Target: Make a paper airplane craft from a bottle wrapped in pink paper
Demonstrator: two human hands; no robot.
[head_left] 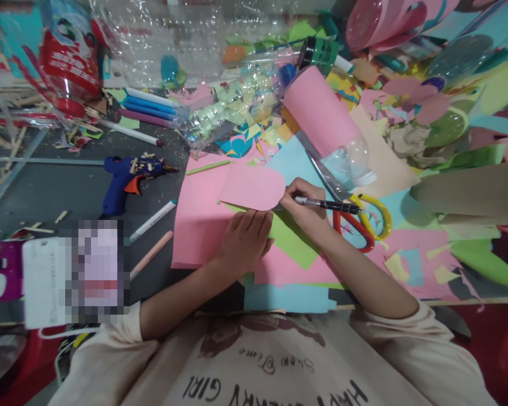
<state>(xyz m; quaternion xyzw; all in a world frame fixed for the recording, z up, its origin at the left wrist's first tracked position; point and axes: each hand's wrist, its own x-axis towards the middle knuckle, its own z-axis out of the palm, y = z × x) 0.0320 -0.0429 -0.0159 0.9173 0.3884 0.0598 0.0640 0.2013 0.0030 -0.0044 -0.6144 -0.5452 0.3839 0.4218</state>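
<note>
My right hand [303, 210] grips a black pen [327, 204] with its tip at the rounded right edge of a pink paper shape [250, 187]. My left hand [244, 238] lies flat, fingers together, on the pink sheet [195, 220] and a green sheet [291, 239], just below the pink shape. Scissors with red and yellow handles [366, 221] lie to the right of my pen hand.
A blue glue gun [125, 177] lies at the left on the dark table. A pink-wrapped plastic bottle [325, 121] lies behind the paper. Markers [146, 107], a white pen [152, 220], a pink pencil [151, 255], paper scraps and clear bottles crowd the back. A white device [46, 287] sits at lower left.
</note>
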